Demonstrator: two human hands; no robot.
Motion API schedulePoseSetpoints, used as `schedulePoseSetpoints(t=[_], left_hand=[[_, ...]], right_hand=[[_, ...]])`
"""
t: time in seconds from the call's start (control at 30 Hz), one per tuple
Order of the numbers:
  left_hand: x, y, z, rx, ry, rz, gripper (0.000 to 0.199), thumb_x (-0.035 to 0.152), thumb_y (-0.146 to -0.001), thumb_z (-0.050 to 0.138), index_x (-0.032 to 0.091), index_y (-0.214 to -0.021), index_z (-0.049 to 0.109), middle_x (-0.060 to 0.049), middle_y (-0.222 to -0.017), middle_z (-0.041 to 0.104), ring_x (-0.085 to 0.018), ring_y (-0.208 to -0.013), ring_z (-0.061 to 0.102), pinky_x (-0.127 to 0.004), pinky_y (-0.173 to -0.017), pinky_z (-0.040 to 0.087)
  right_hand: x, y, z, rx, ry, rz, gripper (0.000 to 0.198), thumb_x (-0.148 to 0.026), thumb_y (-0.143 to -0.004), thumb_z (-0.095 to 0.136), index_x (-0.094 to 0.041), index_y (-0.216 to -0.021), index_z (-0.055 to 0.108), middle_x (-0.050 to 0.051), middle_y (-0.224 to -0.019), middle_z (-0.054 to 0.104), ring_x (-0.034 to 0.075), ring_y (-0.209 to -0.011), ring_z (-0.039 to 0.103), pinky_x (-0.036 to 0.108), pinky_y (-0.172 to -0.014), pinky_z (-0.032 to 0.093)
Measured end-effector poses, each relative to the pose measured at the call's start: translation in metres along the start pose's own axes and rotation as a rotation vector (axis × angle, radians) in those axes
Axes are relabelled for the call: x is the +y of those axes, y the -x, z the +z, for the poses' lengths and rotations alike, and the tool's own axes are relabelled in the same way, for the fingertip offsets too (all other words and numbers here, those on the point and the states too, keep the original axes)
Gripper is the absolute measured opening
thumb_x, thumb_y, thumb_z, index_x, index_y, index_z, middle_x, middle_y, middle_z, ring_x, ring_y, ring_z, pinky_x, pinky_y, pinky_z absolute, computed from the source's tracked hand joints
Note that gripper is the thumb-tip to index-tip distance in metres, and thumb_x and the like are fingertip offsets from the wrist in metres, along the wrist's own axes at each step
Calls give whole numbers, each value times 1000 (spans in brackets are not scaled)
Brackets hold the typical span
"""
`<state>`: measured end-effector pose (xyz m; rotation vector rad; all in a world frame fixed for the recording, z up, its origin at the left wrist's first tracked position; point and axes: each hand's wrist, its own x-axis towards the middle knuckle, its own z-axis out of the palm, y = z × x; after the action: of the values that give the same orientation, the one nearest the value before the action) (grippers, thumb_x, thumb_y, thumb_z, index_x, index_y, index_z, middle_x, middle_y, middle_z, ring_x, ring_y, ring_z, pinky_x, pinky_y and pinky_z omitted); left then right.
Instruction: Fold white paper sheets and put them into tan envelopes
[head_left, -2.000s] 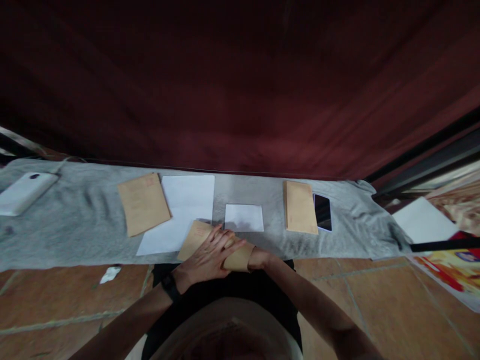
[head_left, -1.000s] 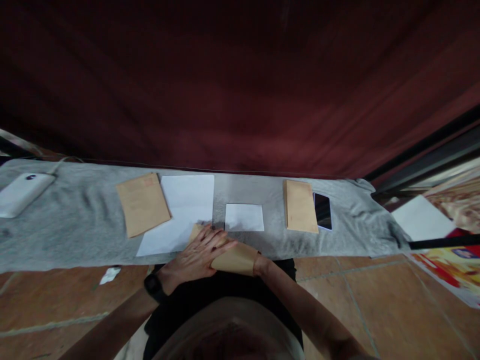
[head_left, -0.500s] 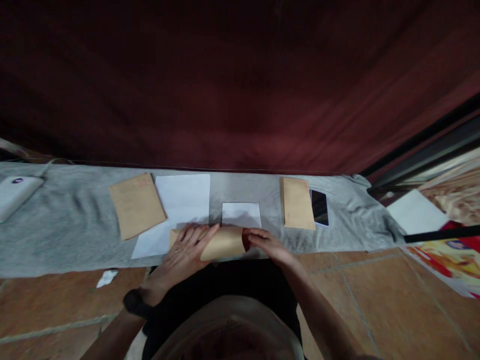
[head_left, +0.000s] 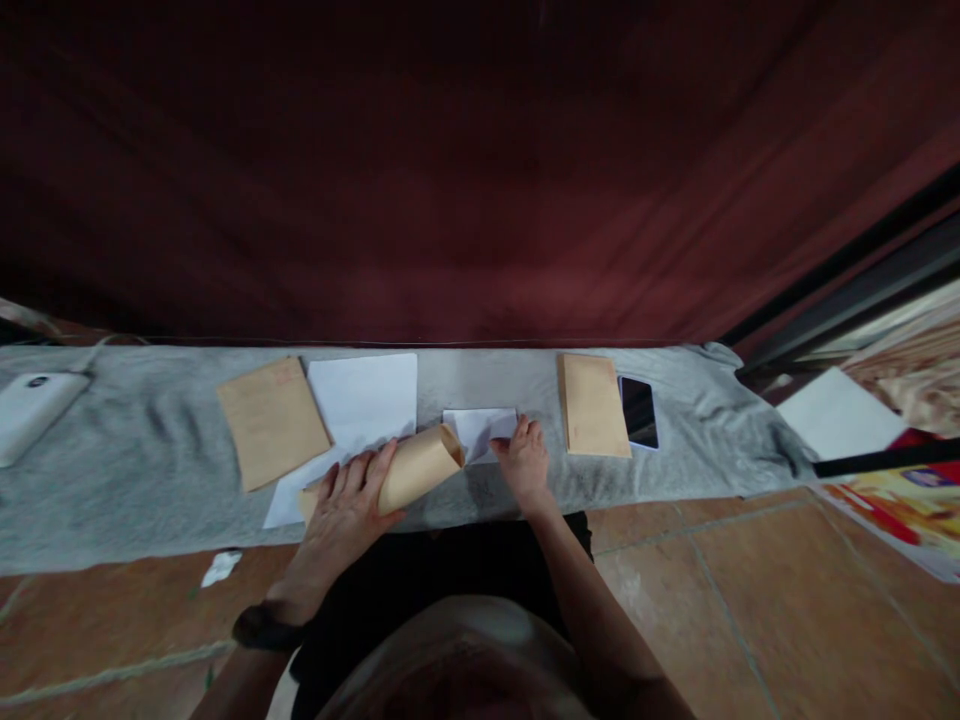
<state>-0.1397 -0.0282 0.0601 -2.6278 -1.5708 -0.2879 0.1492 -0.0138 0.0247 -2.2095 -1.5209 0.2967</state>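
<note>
My left hand (head_left: 341,505) holds a brown paper envelope (head_left: 416,468) bowed open like a tube, its mouth turned toward the right. My right hand (head_left: 525,462) rests on a small folded white sheet (head_left: 476,425) lying just beyond the envelope's mouth; its fingers pinch or lift the sheet's near edge. Both lie on a grey cloth (head_left: 150,450) spread over a tiled floor. A dark band sits on my left wrist.
On the cloth: a flat brown envelope (head_left: 271,420) and a large white sheet (head_left: 360,400) at left, another brown envelope stack (head_left: 592,405) with a black phone (head_left: 639,412) at right, a white device (head_left: 30,410) far left. Dark red curtain behind. Papers (head_left: 840,415) lie far right.
My right hand came out of the brown envelope and moved forward onto the small white sheet. The left hand slid left and turned the envelope's mouth toward the sheet.
</note>
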Motion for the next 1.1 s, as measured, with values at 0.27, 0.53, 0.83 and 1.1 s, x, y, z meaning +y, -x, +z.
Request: schedulePoseSetpoints(t=[0.27,0.53,0.83,1.1], left_hand=[[-2,1,7,-21,26,-27,100,32,-79,76,20,-161,21,-18,-135,57,-38,-127,54,-56,-113,37],[-1,4,10,0,51,-39,96,39,-82,73,20,-161,23,-19,-137,57,-39,-128,54,-56,-113,36],[-3,4,13,19,65,-42,95,42,-83,71,19,-161,22,-19,-138,56,-39,-128,54,-57,-113,37],[-4,8,18,32,46,-16,96,49,-84,69,17,-161,22,-21,-140,55,-40,-131,51,-60,-115,32]], right_hand=[[3,-9,-2,-25,65,66,61,-34,-86,76,-4,-134,53,22,-115,67,33,-111,63,39,-93,48],[20,-7,-5,7,-268,5,15,-28,-95,56,-20,-102,66,9,-96,70,23,-87,66,31,-79,49],[24,3,-35,172,-818,24,30,-48,-94,54,-20,-91,63,3,-84,68,18,-78,60,28,-74,49],[23,13,-49,-66,-692,-188,28,-41,-98,49,-24,-101,72,6,-98,75,22,-90,68,31,-82,53]])
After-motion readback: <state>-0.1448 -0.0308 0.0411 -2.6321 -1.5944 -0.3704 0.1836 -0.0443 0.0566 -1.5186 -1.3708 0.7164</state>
